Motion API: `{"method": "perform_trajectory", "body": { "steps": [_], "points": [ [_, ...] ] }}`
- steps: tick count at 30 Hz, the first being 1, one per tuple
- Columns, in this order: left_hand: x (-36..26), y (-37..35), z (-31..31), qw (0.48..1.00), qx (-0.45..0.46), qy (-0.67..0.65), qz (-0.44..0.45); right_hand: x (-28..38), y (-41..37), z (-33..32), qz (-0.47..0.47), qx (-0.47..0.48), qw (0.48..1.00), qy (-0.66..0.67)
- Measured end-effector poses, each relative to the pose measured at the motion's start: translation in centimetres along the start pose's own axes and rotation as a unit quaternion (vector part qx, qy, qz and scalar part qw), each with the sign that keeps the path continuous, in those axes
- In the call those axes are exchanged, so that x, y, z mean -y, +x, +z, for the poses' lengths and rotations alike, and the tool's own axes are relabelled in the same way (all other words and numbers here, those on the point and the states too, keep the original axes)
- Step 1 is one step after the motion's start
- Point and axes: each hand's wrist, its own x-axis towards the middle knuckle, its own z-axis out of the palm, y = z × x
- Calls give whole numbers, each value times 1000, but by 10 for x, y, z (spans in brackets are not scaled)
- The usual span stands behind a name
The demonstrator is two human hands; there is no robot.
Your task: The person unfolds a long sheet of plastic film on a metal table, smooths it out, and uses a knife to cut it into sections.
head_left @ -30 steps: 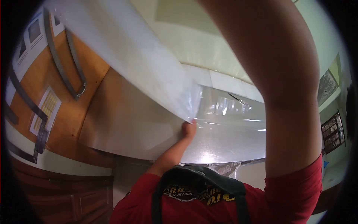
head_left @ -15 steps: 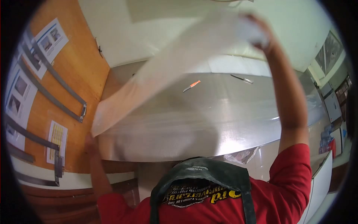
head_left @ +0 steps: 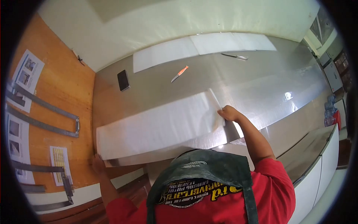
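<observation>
A long translucent white sheet point(head_left: 160, 123) lies over the near left part of the metal table point(head_left: 257, 89). My right hand point(head_left: 229, 113) is closed on its right end, where the sheet is creased and partly folded. At the sheet's near left corner is my left hand point(head_left: 98, 164), with fingers pinched on the edge. Beyond the sheet rest an orange-handled knife point(head_left: 180, 74) and a black phone point(head_left: 123, 80).
White sheets point(head_left: 167, 51) lie along the wall at the table's back. A second knife point(head_left: 234, 56) is just in front of them. An orange wooden panel point(head_left: 63, 89) with metal handles and papers borders the left side. White cabinets point(head_left: 317, 175) stand at the right.
The sheet has come down from the air onto the table. My right hand has dropped from high up to the near edge, still holding it. The phone and back sheets are now uncovered.
</observation>
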Motion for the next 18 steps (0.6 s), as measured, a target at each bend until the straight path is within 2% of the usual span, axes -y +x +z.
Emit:
{"method": "perform_trajectory", "body": {
  "steps": [3,5,6,8,12,14,18],
  "points": [
    [1,4,14,999,-5,-30,-13,-9,12,6,19,-14,999,-47],
    [0,1,18,995,-71,-67,9,-4,15,9,73,-38,990,-116],
    [1,-1,19,995,-68,-69,10,0,12,11,75,-37,989,-118],
    [3,-2,23,990,-100,-75,63,9,4,10,142,-63,979,-133],
    [9,3,34,987,-94,-97,90,16,-11,12,164,-93,974,-129],
    [9,6,34,986,-18,-160,40,18,-15,14,177,-95,969,-143],
    [4,2,24,994,3,-101,37,21,-21,17,188,-104,964,-154]
  ]
}}
